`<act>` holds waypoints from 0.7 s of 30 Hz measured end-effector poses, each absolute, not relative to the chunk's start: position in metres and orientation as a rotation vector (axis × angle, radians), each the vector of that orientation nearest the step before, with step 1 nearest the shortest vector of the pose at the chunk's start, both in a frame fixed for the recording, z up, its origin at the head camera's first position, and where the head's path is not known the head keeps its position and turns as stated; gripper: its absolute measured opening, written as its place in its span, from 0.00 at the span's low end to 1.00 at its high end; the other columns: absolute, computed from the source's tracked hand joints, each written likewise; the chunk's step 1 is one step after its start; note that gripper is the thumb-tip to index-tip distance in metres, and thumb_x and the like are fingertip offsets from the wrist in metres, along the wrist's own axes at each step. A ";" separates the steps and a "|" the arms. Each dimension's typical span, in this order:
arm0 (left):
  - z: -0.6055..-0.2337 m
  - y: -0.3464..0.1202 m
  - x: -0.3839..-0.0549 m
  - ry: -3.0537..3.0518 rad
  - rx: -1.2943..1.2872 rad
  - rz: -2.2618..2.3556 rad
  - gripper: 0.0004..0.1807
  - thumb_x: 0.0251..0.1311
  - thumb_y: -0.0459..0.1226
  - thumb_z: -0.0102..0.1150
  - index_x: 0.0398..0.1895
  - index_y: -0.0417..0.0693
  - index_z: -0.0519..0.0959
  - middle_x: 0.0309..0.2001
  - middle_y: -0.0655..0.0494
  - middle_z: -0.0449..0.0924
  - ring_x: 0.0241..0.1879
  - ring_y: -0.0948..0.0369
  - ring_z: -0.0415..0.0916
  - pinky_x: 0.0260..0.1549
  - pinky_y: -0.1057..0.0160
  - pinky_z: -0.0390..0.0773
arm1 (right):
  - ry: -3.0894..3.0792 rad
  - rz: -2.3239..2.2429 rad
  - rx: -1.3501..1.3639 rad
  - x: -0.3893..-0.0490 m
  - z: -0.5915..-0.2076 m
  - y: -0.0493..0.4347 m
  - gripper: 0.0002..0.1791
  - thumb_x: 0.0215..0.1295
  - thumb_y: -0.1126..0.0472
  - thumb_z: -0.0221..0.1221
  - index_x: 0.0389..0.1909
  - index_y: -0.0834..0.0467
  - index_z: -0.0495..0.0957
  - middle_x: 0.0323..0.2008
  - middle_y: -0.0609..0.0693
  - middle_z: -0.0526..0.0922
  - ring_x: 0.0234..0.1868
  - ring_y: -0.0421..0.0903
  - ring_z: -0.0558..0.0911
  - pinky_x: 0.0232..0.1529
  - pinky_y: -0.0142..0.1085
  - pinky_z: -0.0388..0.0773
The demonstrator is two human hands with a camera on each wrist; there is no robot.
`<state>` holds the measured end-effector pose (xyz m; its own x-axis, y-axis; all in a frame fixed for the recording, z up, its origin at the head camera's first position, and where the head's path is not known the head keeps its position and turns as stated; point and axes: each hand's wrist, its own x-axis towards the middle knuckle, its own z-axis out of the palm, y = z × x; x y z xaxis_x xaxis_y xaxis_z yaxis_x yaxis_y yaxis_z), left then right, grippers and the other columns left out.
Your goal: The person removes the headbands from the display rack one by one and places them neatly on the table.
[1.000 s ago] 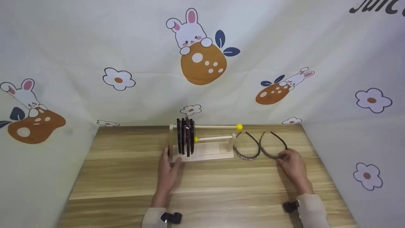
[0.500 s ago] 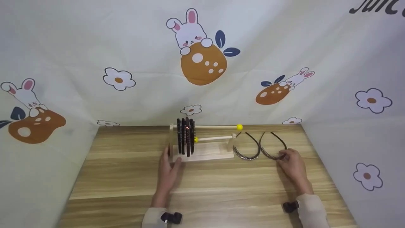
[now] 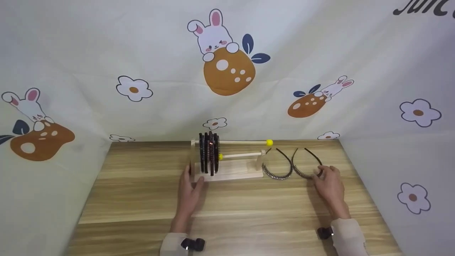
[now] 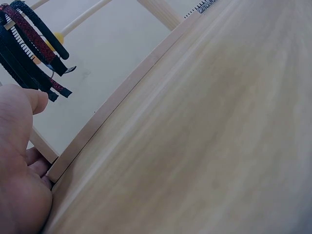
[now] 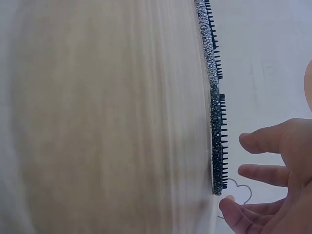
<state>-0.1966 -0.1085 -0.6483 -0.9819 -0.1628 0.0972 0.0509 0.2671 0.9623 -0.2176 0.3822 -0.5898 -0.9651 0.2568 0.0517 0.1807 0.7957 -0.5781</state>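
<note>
My left hand (image 3: 188,195) holds the left end of a wooden headband stand (image 3: 238,171), its thumb in front and its fingers partly hidden behind the end board. Several dark headbands (image 3: 209,153), one with red glitter, hang bunched at that end. In the left wrist view the thumb lies close to their tips. On the table right of the stand, a toothed headband (image 3: 278,176) with silvery stones adjoins a darker headband (image 3: 301,172). My right hand (image 3: 329,183) hovers at the darker one; the right wrist view shows spread fingers (image 5: 265,174) apart from it.
Two wooden rods run across the stand, with yellow balls (image 3: 269,142) at their ends. A pale curtain (image 3: 163,60) printed with rabbits and flowers rises behind and beside the wood-grain table (image 3: 249,217). A dark wrist camera (image 3: 193,244) sits at each cuff.
My right fingers, earlier at the edge of the darker headband, have spread and shifted slightly. The left hand, the stand and the headbands look unmoved.
</note>
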 end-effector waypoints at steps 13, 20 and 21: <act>-0.649 -0.107 -0.197 -2.361 0.108 -1.768 0.45 0.83 0.46 0.61 0.90 0.40 0.51 0.86 0.31 0.54 0.76 0.30 0.67 0.77 0.25 0.64 | -2.685 0.946 -0.297 -0.213 -0.577 0.360 0.29 0.77 0.60 0.69 0.72 0.69 0.78 0.68 0.73 0.75 0.61 0.68 0.78 0.59 0.63 0.78; -0.649 -0.108 -0.196 -2.359 0.079 -1.746 0.44 0.83 0.46 0.60 0.90 0.38 0.51 0.85 0.29 0.55 0.73 0.30 0.70 0.74 0.25 0.68 | -2.587 1.018 -0.243 -0.208 -0.561 0.338 0.24 0.76 0.63 0.69 0.68 0.66 0.82 0.59 0.70 0.82 0.55 0.65 0.82 0.50 0.52 0.78; -0.649 -0.108 -0.196 -2.360 0.078 -1.745 0.44 0.83 0.46 0.60 0.90 0.38 0.51 0.85 0.29 0.55 0.73 0.30 0.70 0.74 0.25 0.68 | -2.573 1.023 -0.233 -0.208 -0.559 0.335 0.23 0.76 0.64 0.69 0.68 0.66 0.82 0.60 0.70 0.83 0.55 0.65 0.83 0.50 0.51 0.79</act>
